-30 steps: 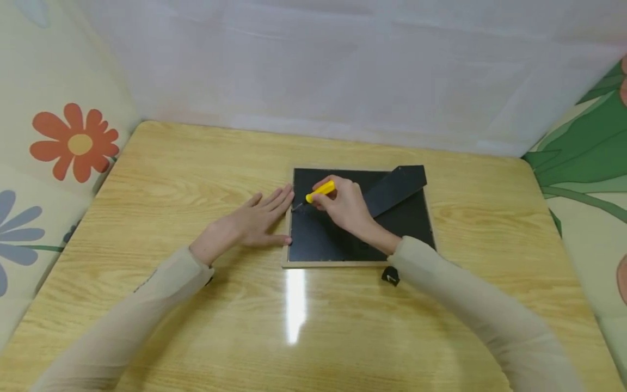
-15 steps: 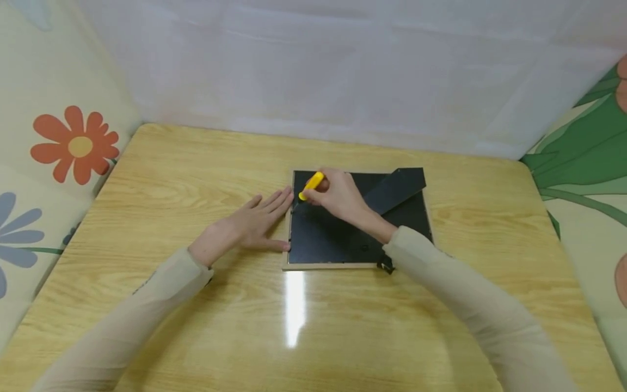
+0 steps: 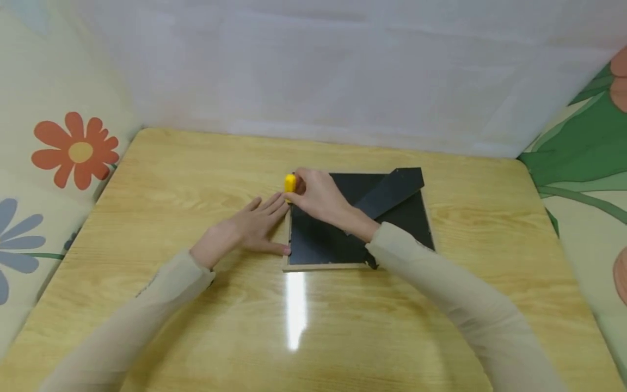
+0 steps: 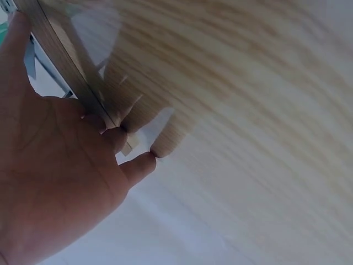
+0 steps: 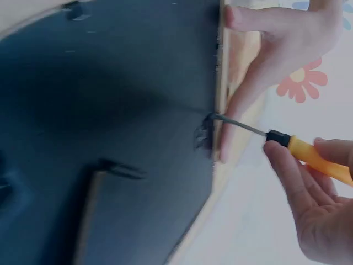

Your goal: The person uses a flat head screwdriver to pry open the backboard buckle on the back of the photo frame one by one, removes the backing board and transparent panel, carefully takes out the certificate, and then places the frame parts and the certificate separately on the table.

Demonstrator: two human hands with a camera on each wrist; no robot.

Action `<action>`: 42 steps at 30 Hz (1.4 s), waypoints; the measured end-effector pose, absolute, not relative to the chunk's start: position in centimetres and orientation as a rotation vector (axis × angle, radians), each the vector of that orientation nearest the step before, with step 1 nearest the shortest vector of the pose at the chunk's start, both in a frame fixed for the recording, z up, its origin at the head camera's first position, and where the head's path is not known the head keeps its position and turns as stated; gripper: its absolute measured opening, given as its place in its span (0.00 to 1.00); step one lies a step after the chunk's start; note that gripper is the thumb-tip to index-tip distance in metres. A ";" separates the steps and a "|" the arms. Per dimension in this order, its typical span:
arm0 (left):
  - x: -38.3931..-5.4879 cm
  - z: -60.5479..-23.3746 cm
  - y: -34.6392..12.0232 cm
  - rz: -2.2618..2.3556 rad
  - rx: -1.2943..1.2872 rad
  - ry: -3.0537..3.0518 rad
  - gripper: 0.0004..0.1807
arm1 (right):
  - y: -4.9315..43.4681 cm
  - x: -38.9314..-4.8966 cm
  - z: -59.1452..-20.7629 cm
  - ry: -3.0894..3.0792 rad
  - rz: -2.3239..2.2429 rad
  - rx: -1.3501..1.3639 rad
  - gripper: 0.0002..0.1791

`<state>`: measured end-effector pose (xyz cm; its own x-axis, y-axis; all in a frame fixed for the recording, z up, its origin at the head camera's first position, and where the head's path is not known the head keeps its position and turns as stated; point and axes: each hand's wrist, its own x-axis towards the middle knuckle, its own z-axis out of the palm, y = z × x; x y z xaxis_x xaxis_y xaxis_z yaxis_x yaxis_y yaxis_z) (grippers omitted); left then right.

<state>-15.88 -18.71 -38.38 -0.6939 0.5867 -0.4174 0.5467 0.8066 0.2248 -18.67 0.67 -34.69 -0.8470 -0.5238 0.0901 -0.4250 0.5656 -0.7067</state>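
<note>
Now the screwdriver [image 3: 290, 184]: over it tips! Half a second back its yellow handle [image 5: 303, 152] leans inward across the dark board [image 3: 313, 242]; at this instant it rises over the left rim [image 3: 288, 231], at the left end of the right grip [image 3: 319, 195].

Prying angle: that swing looks like a levering stroke, the wooden edge probably serving as pivot, so the work seems mid-push; whether anything lifts, it's impossible to tell.

Right grip: closed round the yellow handle, thumb and fingers pinching it.

Left grip [image 3: 258, 226]: no budging here! It stays put, uncurled, fingers reaching long and thumb spread, tips against the left rim, below and left of the right grip; it looks like a brace.

Metal shaft [image 5: 242, 125]: thin and grey, it runs from the right grip to the board's edge, its tip beside a small black clip [image 5: 201, 135]; blur hides the exact contact.

Frame [image 3: 323, 267]: flat on the tabletop [image 3: 196, 169], beneath the right grip and stretching off to its right; pale wood borders a smooth, near-black back with little tabs along the edge.

Black flap [image 3: 394, 190]: a long strip slanting across that back, beyond the right grip, its far end at the upper right corner.
</note>
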 end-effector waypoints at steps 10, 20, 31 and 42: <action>-14.9 -38.0 -18.5 0.151 0.909 2.574 0.61 | 3.9 -18.8 -35.9 2.481 -1.432 -0.670 0.10; -14.9 -38.4 -18.3 0.191 0.984 2.553 0.67 | 10.4 -18.4 -33.9 2.201 -1.818 -0.438 0.17; -16.1 -38.5 -17.3 0.213 0.945 2.545 0.66 | 12.0 -15.5 -38.9 1.926 -1.962 -0.154 0.15; -15.3 -38.4 -16.7 0.200 0.935 2.527 0.68 | 10.9 -14.0 -40.1 1.860 -1.939 -0.007 0.15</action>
<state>-15.28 -16.70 -38.36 -0.6769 0.6478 -0.3496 0.5848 0.7617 0.2790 -14.00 10.87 -40.13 -0.8984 -0.3202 -0.3006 0.3137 0.0110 -0.9494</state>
